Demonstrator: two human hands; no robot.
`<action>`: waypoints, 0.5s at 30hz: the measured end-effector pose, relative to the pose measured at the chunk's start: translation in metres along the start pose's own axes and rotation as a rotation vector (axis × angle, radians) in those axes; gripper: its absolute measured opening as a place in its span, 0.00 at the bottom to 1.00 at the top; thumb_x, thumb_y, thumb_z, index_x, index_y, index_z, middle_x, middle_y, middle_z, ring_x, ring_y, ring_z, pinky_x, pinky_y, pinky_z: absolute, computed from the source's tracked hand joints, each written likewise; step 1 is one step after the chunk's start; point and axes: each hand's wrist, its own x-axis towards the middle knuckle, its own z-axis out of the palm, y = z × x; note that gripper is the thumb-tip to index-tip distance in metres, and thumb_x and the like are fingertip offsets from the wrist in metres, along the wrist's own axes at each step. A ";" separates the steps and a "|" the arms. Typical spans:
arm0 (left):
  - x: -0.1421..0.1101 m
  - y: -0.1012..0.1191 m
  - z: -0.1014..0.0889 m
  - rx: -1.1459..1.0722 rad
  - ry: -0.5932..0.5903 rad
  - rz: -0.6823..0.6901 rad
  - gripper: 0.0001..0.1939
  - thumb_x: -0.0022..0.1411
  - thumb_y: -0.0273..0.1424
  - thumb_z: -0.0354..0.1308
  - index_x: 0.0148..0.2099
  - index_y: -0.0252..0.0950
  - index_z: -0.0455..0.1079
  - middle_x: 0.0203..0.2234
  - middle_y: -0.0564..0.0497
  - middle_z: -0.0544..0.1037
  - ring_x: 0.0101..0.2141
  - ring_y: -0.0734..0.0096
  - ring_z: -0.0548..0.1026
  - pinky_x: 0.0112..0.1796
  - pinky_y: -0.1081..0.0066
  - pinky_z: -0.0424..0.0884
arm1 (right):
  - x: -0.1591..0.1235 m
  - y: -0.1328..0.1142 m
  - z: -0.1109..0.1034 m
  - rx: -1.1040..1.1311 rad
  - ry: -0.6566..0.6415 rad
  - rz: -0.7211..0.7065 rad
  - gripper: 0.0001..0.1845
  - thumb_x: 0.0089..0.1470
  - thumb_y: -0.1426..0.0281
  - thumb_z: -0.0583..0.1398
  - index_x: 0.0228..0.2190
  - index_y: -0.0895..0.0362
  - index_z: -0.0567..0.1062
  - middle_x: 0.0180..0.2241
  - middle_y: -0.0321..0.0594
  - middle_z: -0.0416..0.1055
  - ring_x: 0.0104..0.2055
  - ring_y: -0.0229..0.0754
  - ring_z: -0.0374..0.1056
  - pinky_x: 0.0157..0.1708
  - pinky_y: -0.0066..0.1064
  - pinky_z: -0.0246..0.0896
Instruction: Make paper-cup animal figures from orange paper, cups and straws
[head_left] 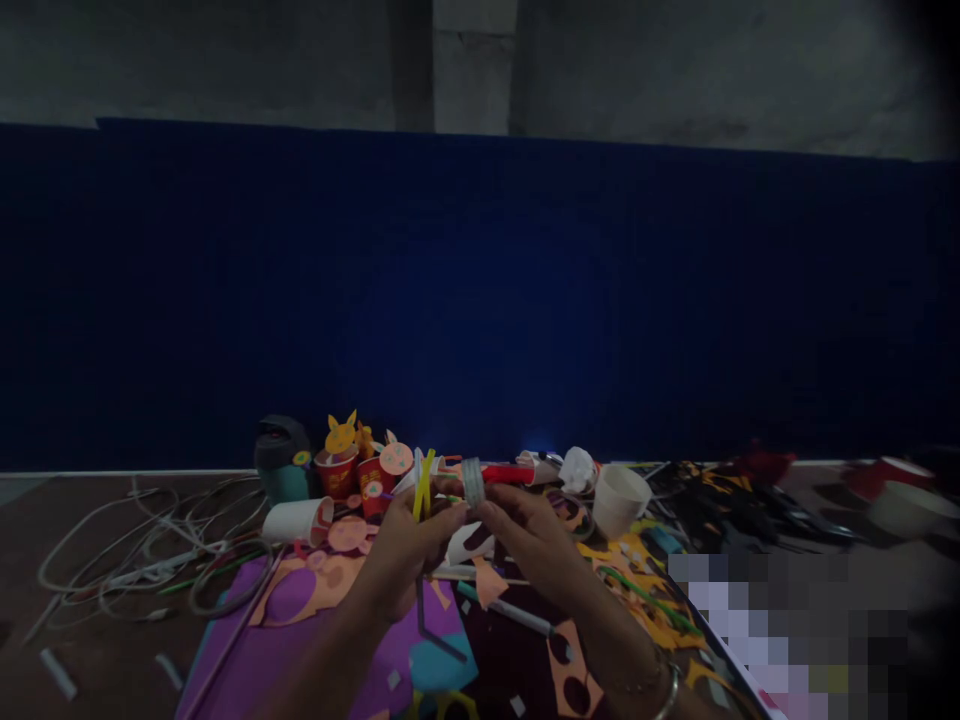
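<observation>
In the head view, my left hand [409, 545] is closed, with narrow yellow strips [424, 484] standing up from between its fingers. A dark bent straw [436, 640] hangs below that hand; whether I grip it is unclear. A roll of tape [472, 482], pale and translucent, is upright between my two hands. Fingers of my right hand [529, 535] are closed on its side, and my left thumb touches its lower edge. Beneath the hands lie a marker with a teal cap [517, 612] and a cut orange paper scrap [490, 583].
Red paper cups [337, 475] with paper animal faces stand at the back left, beside a white cup lying sideways [298, 522]. Tangled white cables [150, 550] spread left. Purple paper [322, 660] lies in front. A white cup [621, 500] and orange scraps [645, 590] are right.
</observation>
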 end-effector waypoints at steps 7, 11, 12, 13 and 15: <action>-0.002 0.000 0.002 -0.039 -0.023 -0.030 0.16 0.50 0.35 0.63 0.38 0.35 0.63 0.14 0.63 0.59 0.12 0.89 0.48 0.14 0.81 0.41 | -0.001 -0.001 0.001 0.029 -0.020 0.045 0.20 0.56 0.58 0.54 0.43 0.58 0.73 0.27 0.41 0.73 0.23 0.35 0.70 0.15 0.19 0.53; -0.005 0.003 0.002 -0.102 -0.035 -0.064 0.16 0.48 0.35 0.64 0.36 0.36 0.63 0.14 0.64 0.57 0.13 0.89 0.47 0.15 0.81 0.42 | -0.001 -0.002 0.002 0.014 -0.009 0.079 0.20 0.55 0.57 0.55 0.42 0.58 0.74 0.29 0.42 0.74 0.25 0.38 0.71 0.14 0.20 0.54; -0.005 0.003 0.002 -0.110 -0.030 -0.073 0.15 0.48 0.34 0.64 0.36 0.36 0.63 0.14 0.64 0.57 0.13 0.89 0.48 0.15 0.82 0.42 | -0.002 -0.003 0.002 0.006 -0.006 0.086 0.20 0.55 0.57 0.55 0.41 0.58 0.74 0.29 0.42 0.74 0.26 0.38 0.72 0.15 0.21 0.54; -0.005 0.003 0.002 -0.116 -0.025 -0.080 0.15 0.49 0.34 0.64 0.35 0.36 0.62 0.14 0.64 0.56 0.13 0.89 0.48 0.15 0.82 0.42 | -0.003 -0.003 0.003 -0.003 -0.006 0.091 0.19 0.54 0.57 0.56 0.42 0.57 0.74 0.29 0.41 0.74 0.26 0.39 0.72 0.15 0.21 0.55; -0.004 0.002 0.001 -0.131 -0.023 -0.095 0.14 0.50 0.35 0.62 0.35 0.37 0.62 0.13 0.65 0.54 0.13 0.88 0.46 0.14 0.82 0.41 | -0.005 -0.004 0.004 -0.018 -0.018 0.087 0.18 0.54 0.60 0.57 0.42 0.57 0.73 0.29 0.40 0.74 0.28 0.39 0.72 0.18 0.22 0.57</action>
